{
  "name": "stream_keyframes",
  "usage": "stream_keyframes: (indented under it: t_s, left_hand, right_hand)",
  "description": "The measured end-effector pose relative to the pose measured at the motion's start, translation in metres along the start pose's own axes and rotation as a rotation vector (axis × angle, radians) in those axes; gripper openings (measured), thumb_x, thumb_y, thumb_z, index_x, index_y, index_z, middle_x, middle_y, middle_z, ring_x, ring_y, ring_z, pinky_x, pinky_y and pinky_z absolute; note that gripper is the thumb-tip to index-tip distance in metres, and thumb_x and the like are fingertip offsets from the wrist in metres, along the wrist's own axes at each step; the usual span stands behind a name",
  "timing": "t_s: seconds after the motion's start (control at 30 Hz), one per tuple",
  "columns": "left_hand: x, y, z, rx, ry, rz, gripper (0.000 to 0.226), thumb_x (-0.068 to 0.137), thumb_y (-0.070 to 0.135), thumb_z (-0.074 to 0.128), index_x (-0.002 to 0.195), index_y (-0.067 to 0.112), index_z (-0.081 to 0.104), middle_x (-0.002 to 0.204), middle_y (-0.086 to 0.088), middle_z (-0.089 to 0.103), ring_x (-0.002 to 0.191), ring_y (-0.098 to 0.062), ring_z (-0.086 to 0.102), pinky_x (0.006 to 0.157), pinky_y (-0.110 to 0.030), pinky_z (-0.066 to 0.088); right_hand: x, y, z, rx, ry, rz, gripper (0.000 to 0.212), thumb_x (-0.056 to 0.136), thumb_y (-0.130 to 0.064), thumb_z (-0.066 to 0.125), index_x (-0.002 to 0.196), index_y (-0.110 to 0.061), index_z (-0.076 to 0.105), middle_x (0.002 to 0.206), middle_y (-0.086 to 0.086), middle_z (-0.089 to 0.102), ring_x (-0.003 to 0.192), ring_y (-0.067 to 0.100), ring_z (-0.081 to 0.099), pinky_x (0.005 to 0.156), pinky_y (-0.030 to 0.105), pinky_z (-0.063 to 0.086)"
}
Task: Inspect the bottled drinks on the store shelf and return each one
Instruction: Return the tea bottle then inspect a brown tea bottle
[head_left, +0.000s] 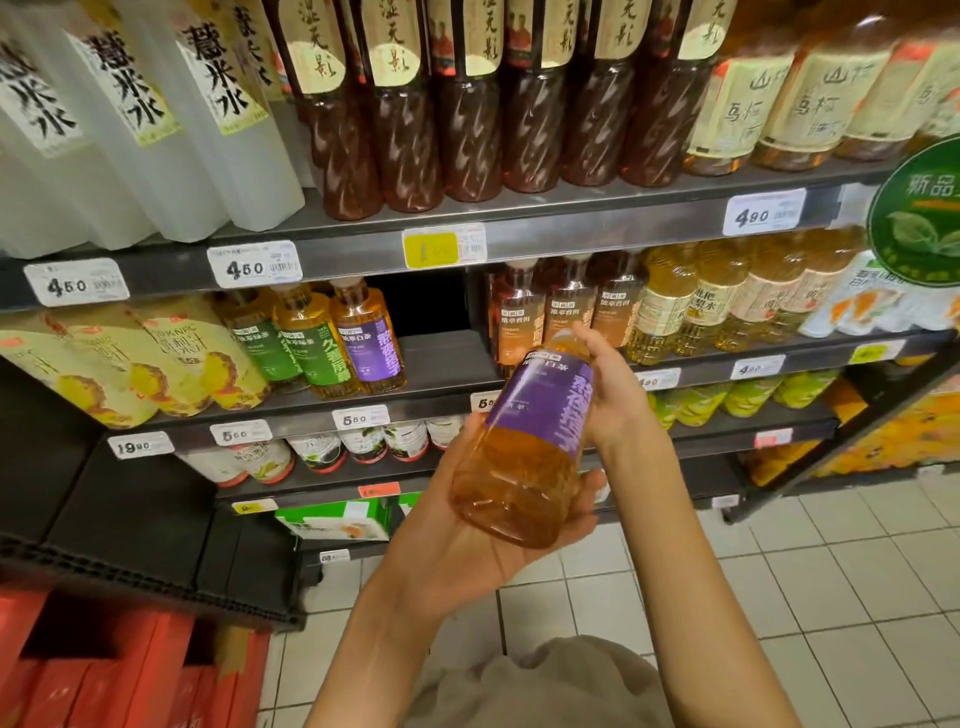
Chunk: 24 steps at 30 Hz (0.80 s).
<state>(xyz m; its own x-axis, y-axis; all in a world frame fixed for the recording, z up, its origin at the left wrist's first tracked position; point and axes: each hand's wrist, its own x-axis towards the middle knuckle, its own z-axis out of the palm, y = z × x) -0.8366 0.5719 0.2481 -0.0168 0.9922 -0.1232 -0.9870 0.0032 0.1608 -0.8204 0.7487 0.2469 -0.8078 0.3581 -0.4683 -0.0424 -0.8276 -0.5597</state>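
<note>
Bottle (530, 441) — tilted, cap up-right

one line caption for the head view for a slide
Both hands, left hand and right hand, hold a purple-labelled tea bottle before the shelf gap.

Bottle (524, 452) in my hands: clear glossy plastic w/ amber liquid showing thru, smooth purple label wrap, matt-ish. Shelf (363, 249) edges look like dark grey metal, dull sheen. Price tags (254, 265) = white paper behind shiny clear strips. White bottles (171, 130) top left: frosted, semi-matt plastic. Brown bottles (467, 135): glossy w/ twisted ribbing. Floor tiles (779, 597) pale, smooth, slight gloss. Red boxes (130, 670): matt card.
</note>
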Motion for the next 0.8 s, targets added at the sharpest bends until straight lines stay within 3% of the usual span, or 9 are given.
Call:
stream_keyframes:
  t_s: [0.07,0.17,0.3,0.37,0.43,0.53,0.6,0.7,0.8]
  left_hand:
    - [-0.001,0.003,-0.006,0.236,0.081,-0.001,0.079,0.075,0.047,0.071,0.133,-0.001,0.048,0.124,-0.027,0.059,0.110,-0.039,0.062,0.091,-0.048,0.052]
    - [-0.005,0.008,-0.011,0.687,0.300,0.091,0.065,0.078,0.059,0.058,0.131,0.022,0.052,0.126,-0.010,0.063,0.115,-0.027,0.061,0.085,-0.040,0.054]
    - [-0.004,0.002,-0.010,1.123,0.421,0.149,0.034,0.071,0.054,0.070,0.104,0.053,0.062,0.109,0.011,0.070,0.101,-0.009,0.067,0.078,-0.023,0.055]
    - [-0.001,-0.004,-0.016,1.177,0.439,0.215,0.036,0.067,0.047,0.075,0.101,0.052,0.063,0.107,0.013,0.071,0.099,-0.008,0.067,0.075,-0.021,0.054]
    - [0.001,-0.009,-0.022,1.169,0.458,0.297,0.048,0.062,0.044,0.079,0.108,0.043,0.063,0.108,0.009,0.071,0.101,-0.012,0.067,0.080,-0.026,0.056]
    - [0.003,-0.013,-0.025,1.157,0.544,0.408,0.057,0.061,0.033,0.084,0.112,0.029,0.057,0.108,0.008,0.070,0.100,-0.012,0.067,0.076,-0.025,0.056]
    - [0.004,-0.010,-0.025,1.177,0.616,0.493,0.060,0.062,0.022,0.087,0.111,0.025,0.053,0.108,0.005,0.069,0.099,-0.013,0.067,0.071,-0.022,0.056]
    - [0.006,-0.001,-0.022,1.267,0.676,0.613,0.056,0.068,0.010,0.082,0.110,0.026,0.048,0.111,0.006,0.063,0.101,-0.016,0.064,0.069,-0.018,0.056]
    - [0.011,0.005,-0.021,1.340,0.671,0.670,0.063,0.068,0.000,0.081,0.107,0.034,0.045,0.110,0.014,0.058,0.099,-0.002,0.061,0.072,-0.012,0.053]
  right_hand:
    - [-0.003,-0.008,0.000,-0.025,-0.032,-0.098,0.034,0.097,-0.040,0.050,0.077,-0.013,0.056,0.058,0.005,0.066,0.055,0.018,0.068,0.051,0.028,0.055]
    - [-0.012,-0.023,0.001,-0.022,-0.105,-0.271,0.028,0.096,-0.041,0.051,0.086,-0.015,0.053,0.063,0.003,0.065,0.068,0.022,0.071,0.059,0.029,0.057]
    - [-0.032,-0.032,0.009,-0.176,-0.237,-0.453,0.026,0.094,-0.041,0.052,0.081,-0.019,0.060,0.072,0.003,0.068,0.078,0.024,0.071,0.069,0.030,0.056]
    - [-0.040,-0.031,0.016,-0.299,-0.232,-0.499,0.039,0.088,-0.046,0.053,0.082,-0.010,0.067,0.075,0.007,0.070,0.082,0.024,0.071,0.072,0.031,0.055]
    - [-0.044,-0.031,0.021,-0.433,-0.170,-0.555,0.055,0.091,-0.046,0.050,0.105,0.007,0.058,0.084,0.013,0.072,0.085,0.023,0.071,0.071,0.029,0.055]
    - [-0.049,-0.032,0.026,-0.656,-0.168,-0.654,0.034,0.098,-0.040,0.045,0.113,-0.010,0.054,0.092,0.007,0.073,0.087,0.021,0.071,0.071,0.029,0.056]
    - [-0.054,-0.031,0.027,-0.702,-0.269,-0.680,0.029,0.097,-0.036,0.045,0.118,-0.019,0.056,0.094,0.005,0.073,0.091,0.021,0.071,0.075,0.031,0.056]
    - [-0.061,-0.025,0.027,-0.653,-0.463,-0.718,0.038,0.096,-0.036,0.054,0.128,-0.016,0.053,0.104,0.006,0.073,0.100,0.022,0.068,0.082,0.032,0.054]
    - [-0.067,-0.019,0.031,-0.616,-0.614,-0.702,0.056,0.080,-0.044,0.068,0.126,-0.014,0.056,0.106,0.002,0.072,0.101,0.018,0.067,0.084,0.029,0.053]
